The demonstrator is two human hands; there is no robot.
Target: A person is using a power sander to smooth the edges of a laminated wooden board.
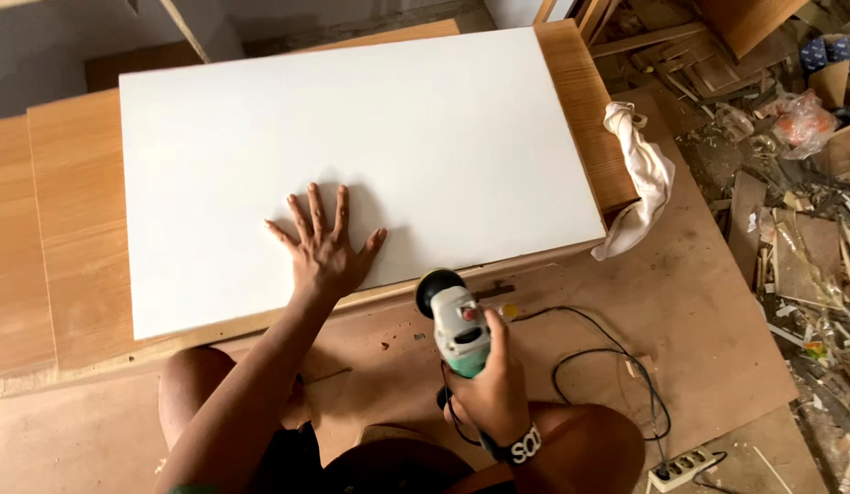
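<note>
The left hand [322, 249] lies flat, fingers spread, on the white board [370, 146]; the right hand [492, 389] grips a grinder [457, 325] at the board's near edge.

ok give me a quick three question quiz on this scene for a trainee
1. True or false: the left hand lies flat, fingers spread, on the white board.
2. What does the right hand hold?
A. a hammer
B. a corded power tool
C. a paint brush
3. Fill in: a white ____ hangs over the right edge of the wooden panel.

Key
1. True.
2. B: the power tool, its black round head at the board's near edge, its cable running towards the power strip.
3. Cloth.
</note>
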